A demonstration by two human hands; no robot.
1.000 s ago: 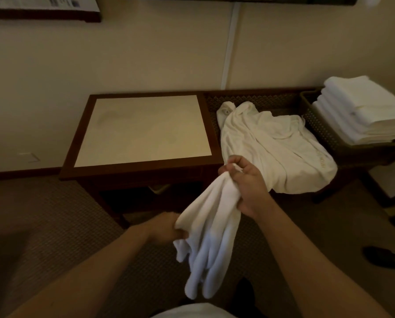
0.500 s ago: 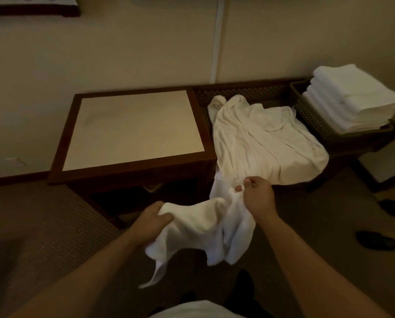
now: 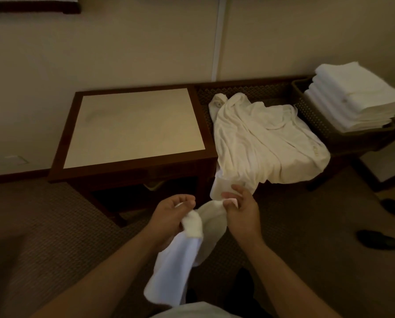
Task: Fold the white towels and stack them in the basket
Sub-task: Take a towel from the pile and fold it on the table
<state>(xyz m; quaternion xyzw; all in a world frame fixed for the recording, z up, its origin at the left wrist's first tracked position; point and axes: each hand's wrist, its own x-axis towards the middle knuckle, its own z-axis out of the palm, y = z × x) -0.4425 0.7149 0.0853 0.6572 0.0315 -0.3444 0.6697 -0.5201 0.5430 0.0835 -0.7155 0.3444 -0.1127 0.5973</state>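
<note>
Hanging between both hands in front of the person, a small white towel droops toward the carpet, its lower part trailing down past the left forearm. The left hand grips a bunched part of the cloth, fingers curled round it, and the right hand pinches an upper edge between thumb and fingertips, with a short flap standing up above the pinch. The two hands are close together, just in front of the near right corner of a dark-framed side table with a pale inset top. To the right of that table, a low dark bench with a lattice surface runs along the wall. A large unfolded white cloth lies rumpled across the bench, and its near edge spills over the bench's front edge just above the right hand. At the bench's right end sits a dark woven basket, and a stack of folded white towels rises above its rim. On the carpet at the right edge lie two dark shoes, well apart from the hands.
</note>
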